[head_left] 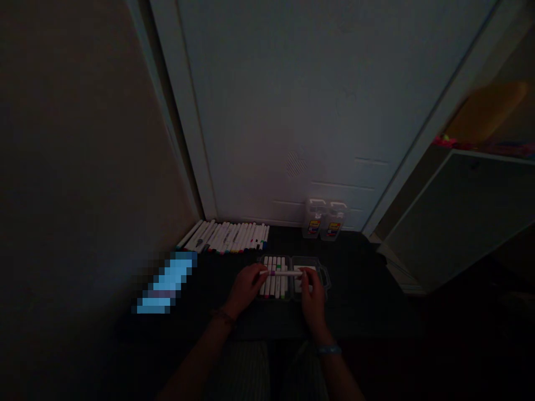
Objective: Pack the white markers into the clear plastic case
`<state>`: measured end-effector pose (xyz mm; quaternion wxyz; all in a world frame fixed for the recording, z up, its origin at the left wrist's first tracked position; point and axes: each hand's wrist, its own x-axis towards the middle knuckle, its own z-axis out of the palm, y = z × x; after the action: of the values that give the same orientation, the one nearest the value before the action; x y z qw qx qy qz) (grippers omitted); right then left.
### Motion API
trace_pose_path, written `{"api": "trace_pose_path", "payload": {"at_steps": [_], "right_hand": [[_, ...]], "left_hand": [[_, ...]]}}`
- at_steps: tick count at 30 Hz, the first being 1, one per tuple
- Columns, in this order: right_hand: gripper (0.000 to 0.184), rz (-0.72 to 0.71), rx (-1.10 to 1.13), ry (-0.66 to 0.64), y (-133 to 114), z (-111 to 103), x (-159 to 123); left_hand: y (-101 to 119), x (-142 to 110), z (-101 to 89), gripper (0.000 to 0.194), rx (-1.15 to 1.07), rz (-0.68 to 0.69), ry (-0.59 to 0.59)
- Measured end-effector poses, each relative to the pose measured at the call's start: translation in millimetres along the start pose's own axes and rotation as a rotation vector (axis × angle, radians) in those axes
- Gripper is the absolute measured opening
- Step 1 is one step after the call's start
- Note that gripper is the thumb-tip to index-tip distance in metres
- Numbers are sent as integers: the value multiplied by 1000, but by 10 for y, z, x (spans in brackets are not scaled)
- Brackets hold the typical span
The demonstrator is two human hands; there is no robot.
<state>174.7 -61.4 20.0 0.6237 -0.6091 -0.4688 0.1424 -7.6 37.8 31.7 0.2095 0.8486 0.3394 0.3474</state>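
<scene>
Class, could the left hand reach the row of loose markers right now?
Probably yes: nothing visible blocks the way from the left hand to the row of markers, though that hand holds one end of a white marker.

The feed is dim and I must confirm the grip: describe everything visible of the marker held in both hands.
The marker is slim, straight and white, apparently plastic, with a purple band toward its left end. It is roughly level, crosswise above the open clear case, pinched near one end by the left hand and near the other by the right hand. Any lettering is too dark to read.
</scene>
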Motion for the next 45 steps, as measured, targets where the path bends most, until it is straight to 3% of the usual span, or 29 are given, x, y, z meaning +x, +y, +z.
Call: {"api": "trace_pose_path", "payload": {"at_steps": [45], "right_hand": [[29, -4, 17, -3, -16, 3, 14]], "left_hand": [[5, -2, -6, 25, -57, -24, -2]]}}
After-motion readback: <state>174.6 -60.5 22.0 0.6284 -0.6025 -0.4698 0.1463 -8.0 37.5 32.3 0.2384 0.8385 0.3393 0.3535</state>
